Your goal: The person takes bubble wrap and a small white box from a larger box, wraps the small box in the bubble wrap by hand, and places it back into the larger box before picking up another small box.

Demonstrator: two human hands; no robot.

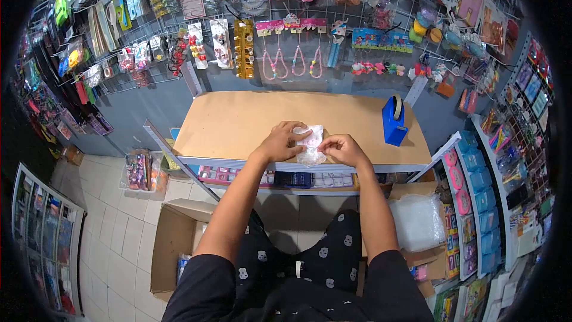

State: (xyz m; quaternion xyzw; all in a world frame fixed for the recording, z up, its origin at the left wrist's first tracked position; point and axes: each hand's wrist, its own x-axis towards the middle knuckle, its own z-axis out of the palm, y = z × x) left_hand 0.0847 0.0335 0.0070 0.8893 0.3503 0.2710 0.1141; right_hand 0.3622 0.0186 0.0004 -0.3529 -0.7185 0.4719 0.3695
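A small white packet [310, 138] in crinkled clear plastic, with faint pink marks, lies near the front edge of the wooden tabletop [238, 116]. My left hand [285, 142] holds its left side, the fingers bent over its upper part and the thumb by its lower part. At the packet's right edge, my right hand [345, 149] is closed in a pinch on the plastic wrapping. What is inside the packet cannot be made out. A blue tape dispenser [394, 124] with a roll of tape stands to the right on the tabletop.
Bagged accessories hang on a wire grid [351, 12] behind the table. Below the tabletop is a shelf with small trays [223, 174]. An open cardboard box [173, 244] stands left of my legs, and clear plastic bags [417, 220] lie at the right.
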